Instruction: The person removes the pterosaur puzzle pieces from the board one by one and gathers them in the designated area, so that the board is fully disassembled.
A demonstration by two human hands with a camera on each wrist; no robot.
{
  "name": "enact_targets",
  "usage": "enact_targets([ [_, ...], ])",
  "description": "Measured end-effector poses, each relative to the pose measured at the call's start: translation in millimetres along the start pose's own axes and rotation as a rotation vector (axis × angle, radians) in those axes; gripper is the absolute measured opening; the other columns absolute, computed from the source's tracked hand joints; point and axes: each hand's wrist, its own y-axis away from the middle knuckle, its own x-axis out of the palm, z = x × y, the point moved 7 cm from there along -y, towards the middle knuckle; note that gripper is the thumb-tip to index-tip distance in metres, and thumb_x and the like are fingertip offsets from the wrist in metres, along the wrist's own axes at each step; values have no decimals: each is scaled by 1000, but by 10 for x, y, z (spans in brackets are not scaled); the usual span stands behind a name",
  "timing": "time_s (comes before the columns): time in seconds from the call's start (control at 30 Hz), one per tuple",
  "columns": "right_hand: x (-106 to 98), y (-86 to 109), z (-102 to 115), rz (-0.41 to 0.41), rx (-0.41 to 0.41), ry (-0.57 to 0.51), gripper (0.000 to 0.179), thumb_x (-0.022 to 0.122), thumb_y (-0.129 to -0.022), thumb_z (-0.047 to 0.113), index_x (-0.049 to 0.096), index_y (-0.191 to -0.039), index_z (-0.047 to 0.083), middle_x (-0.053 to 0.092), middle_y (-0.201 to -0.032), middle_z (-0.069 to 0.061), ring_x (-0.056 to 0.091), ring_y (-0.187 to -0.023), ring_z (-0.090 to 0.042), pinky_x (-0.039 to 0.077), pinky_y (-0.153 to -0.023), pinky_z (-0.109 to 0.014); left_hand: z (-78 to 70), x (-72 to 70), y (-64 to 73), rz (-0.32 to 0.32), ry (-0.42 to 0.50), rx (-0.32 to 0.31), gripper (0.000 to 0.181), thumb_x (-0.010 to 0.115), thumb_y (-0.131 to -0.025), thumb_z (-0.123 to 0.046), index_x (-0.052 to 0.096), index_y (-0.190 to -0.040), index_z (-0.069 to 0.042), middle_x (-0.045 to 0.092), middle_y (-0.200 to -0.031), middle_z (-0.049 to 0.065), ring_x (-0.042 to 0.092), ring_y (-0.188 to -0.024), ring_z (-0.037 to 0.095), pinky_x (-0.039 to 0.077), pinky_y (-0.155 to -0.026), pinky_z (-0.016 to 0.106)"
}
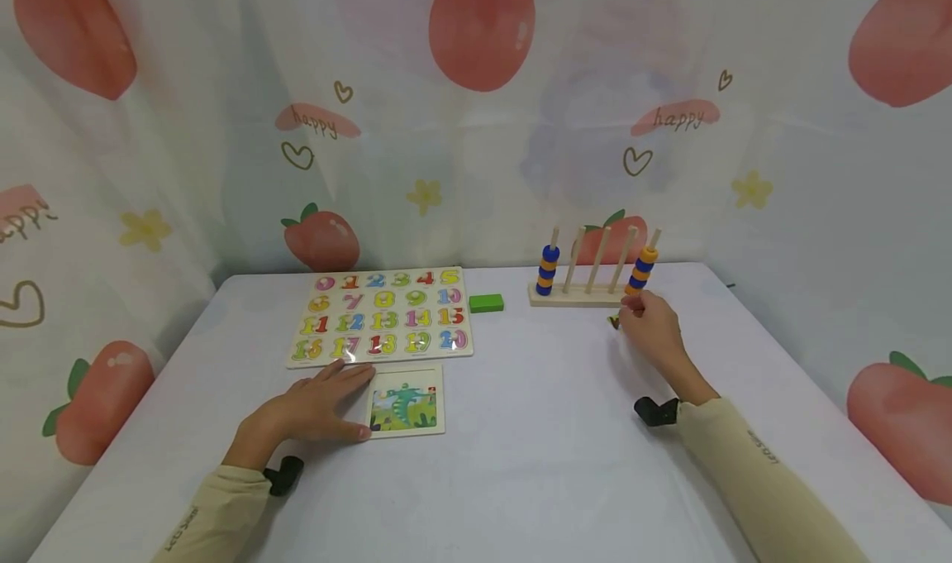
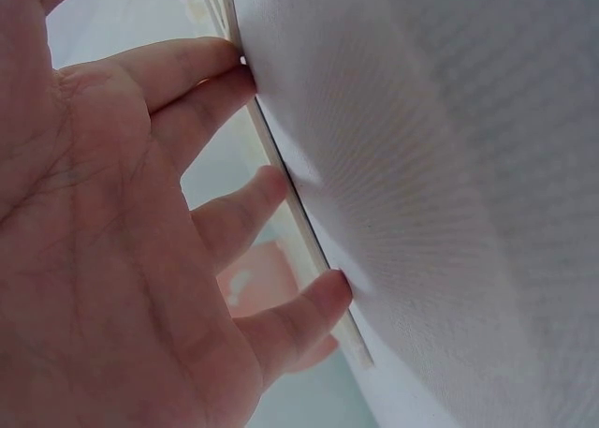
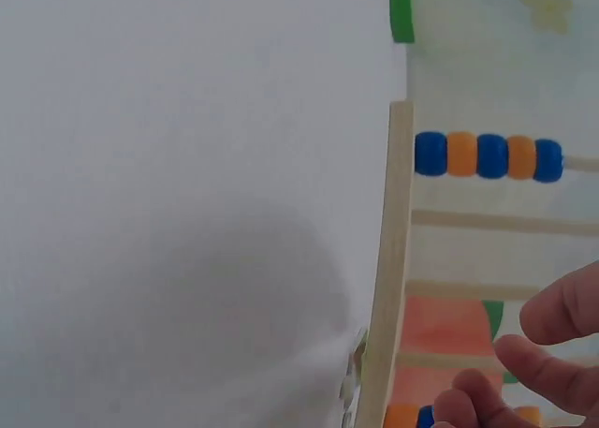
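My left hand (image 1: 316,406) lies with fingers extended beside the dinosaur picture puzzle (image 1: 405,402), its thumb at the puzzle's left edge. Its fingertips touch the near edge of the number board (image 1: 383,315), a pale rim (image 2: 304,222) in the left wrist view. At the wooden bead stand (image 1: 576,298), my right hand (image 1: 654,331) hovers by the right post, its fingers loosely bent. Nothing shows between those fingers (image 3: 562,306). Just left of them is a small dark and yellow piece (image 1: 613,322), too small to identify. Blue and orange beads (image 3: 491,156) fill the outer posts.
A green block (image 1: 487,303) lies between the number board and the bead stand. The white tabletop (image 1: 521,464) ends at a fruit-patterned curtain (image 1: 483,150) behind. Three bare posts (image 1: 598,261) stand between the bead columns.
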Motion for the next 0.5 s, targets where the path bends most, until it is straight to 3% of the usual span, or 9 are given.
enact_targets([
  [0.2,115,113,297,12,-84,-44,32,54,-104,7,61,-126,-15,63,-118,-31,58,-107,-42,50,-94,-52,-3,-9,8,0,4,2,102,90,-85,-47,39,-167,-13,33,-172,14,12,-161,46,15,-121,77],
  [0.5,351,270,606,87,-114,-69,36,53,-107,15,60,-133,-10,61,-128,-28,55,-120,-42,51,-105,-57,2,3,1,-1,12,-4,101,90,-86,-46,39,-167,-14,33,-173,14,12,-161,46,14,-122,76],
])
